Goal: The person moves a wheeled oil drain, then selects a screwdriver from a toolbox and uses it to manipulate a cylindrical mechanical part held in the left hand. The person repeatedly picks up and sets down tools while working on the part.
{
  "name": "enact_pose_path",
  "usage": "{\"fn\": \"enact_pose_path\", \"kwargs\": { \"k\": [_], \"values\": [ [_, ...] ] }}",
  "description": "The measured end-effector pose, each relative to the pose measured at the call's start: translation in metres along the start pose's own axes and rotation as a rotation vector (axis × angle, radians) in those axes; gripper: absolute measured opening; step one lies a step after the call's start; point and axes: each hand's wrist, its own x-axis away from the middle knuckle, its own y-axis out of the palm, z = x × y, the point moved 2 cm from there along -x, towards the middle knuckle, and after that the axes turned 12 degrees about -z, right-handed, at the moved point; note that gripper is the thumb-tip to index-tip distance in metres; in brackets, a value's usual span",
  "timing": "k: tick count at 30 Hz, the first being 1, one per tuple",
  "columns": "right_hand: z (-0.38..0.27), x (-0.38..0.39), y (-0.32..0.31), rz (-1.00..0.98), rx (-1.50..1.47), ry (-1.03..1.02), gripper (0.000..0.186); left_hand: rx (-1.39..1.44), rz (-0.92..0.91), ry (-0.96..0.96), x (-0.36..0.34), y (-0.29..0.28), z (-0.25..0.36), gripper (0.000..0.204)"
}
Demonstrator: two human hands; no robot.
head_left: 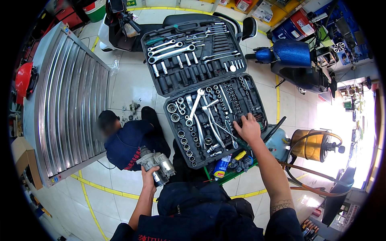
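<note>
Black plastic tool case (pixel 217 82) lies open; left of its near corner, a grey motor (pixel 160 164) is clamped in the fingers of the left hand (pixel 149 176). The right hand (pixel 250 130), fingers apart, reaches over the case: best keep the motor steady meanwhile.

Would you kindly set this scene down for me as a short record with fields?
Left hand: grips a silver-grey, motor-like metal part
Right hand: over the right side of the lower half of an open black plastic tool case; grip unclear
Case contents: silver metal sockets and a silver combination wrench, among others
Below case: blue-and-yellow can
Other person: low down at left, dark blue clothing, beside a ridged silver metal cabinet
</note>
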Motion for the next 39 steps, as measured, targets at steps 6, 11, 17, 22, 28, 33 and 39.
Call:
{"fn": "enact_pose_path", "kwargs": {
  "k": [6,11,17,22,28,33,39],
  "values": [
    [0.001,-0.003,0.004,0.015,-0.007,0.055,0.047,-0.01,0.007,0.02,-0.002,-0.001,-0.001,0.08],
    [0.005,-0.002,0.015,0.057,-0.036,0.055,0.044,-0.024,0.009,0.031,0.0,0.001,0.001,0.08],
    [0.002,0.01,0.018,0.155,-0.196,0.036,0.044,-0.017,0.025,0.001,0.001,-0.003,-0.003,0.078],
    [0.001,0.017,0.021,0.179,-0.24,0.069,0.045,-0.029,0.018,0.019,0.004,0.004,0.003,0.078],
    [0.001,0.017,0.027,0.24,-0.262,0.085,0.044,-0.028,0.014,0.051,0.004,0.0,0.007,0.079],
    [0.0,0.015,0.03,0.256,-0.291,0.13,0.044,-0.026,-0.052,0.121,0.014,0.014,0.025,0.083],
    [-0.009,0.011,0.031,0.229,-0.303,0.193,0.046,-0.134,-0.193,0.252,0.011,0.042,0.046,0.089]
  ]
}}
